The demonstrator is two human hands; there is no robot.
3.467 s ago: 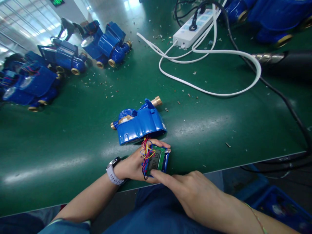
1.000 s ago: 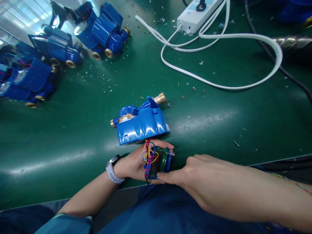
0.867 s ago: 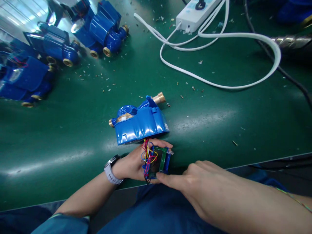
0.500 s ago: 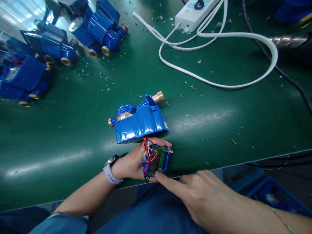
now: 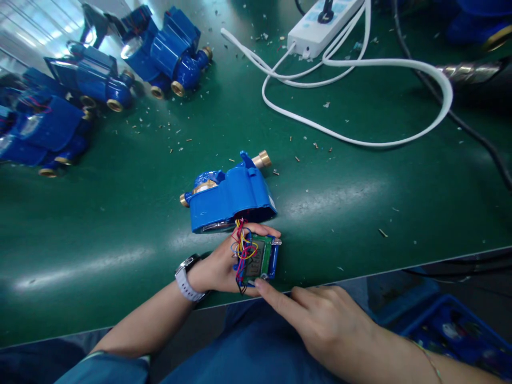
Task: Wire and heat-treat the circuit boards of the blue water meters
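My left hand [image 5: 218,269], a watch on its wrist, holds a small circuit board [image 5: 264,266] with an LCD screen in a blue frame. Dark characters show on the screen. Red, yellow, blue and black wires bunch over the board's left side and run up towards a blue water meter [image 5: 230,197] with brass pipe ends. That meter lies on its side just beyond the hand, its housing opening facing me. My right hand [image 5: 320,314] reaches in from the right; its stretched index fingertip touches the board's near corner, while the other fingers are curled and hold nothing.
Several blue water meters [image 5: 176,53] stand at the back left of the green table [image 5: 140,213]. A white power strip [image 5: 316,26] with a looped white cable [image 5: 344,136] lies at the back. Small scraps and screws are scattered about. A blue crate [image 5: 460,325] sits below the table edge at right.
Characters now show on the screen, which looked blank before. The water meter is turned slightly, showing more of its opening. The view has shifted a little; my right index finger stays at the board.
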